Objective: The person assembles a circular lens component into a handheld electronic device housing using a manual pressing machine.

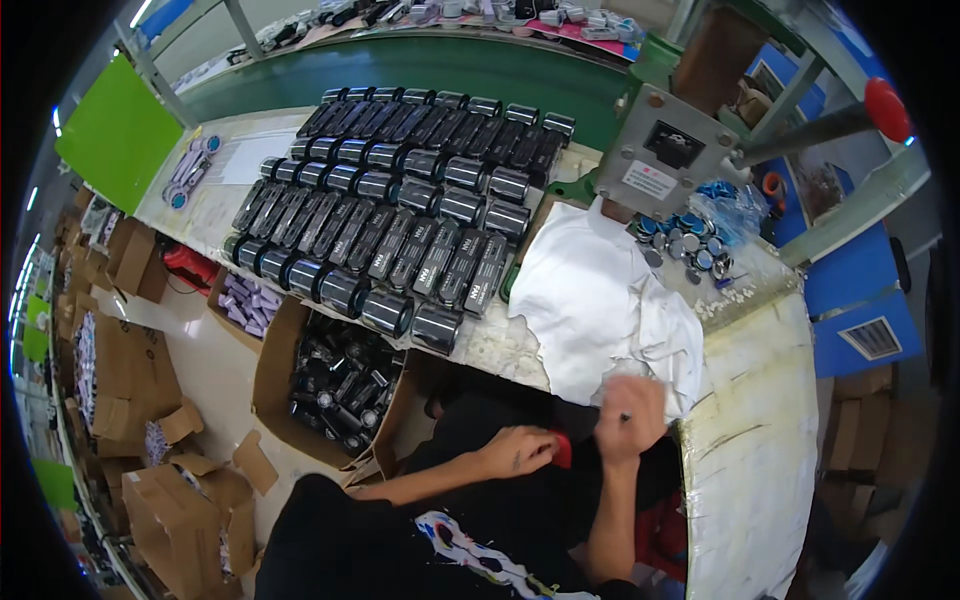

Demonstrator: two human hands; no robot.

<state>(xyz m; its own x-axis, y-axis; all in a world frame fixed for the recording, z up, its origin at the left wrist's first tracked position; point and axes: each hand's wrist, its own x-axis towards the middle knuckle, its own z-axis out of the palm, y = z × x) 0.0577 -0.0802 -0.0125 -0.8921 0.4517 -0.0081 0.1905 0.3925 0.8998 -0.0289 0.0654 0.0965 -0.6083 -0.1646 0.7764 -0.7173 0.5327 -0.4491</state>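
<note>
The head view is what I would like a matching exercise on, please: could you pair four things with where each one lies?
Things:
1. white cloth
2. dark cylinders in rows
3. open cardboard box
4. small round caps

Places:
A. on the floor below the bench's near edge, filled with dark parts
B. on the bench just beyond the right hand
C. at the foot of the grey press, right of the cloth
D. across the middle of the bench, left of the cloth

Pairs: 1-B, 2-D, 3-A, 4-C
</note>
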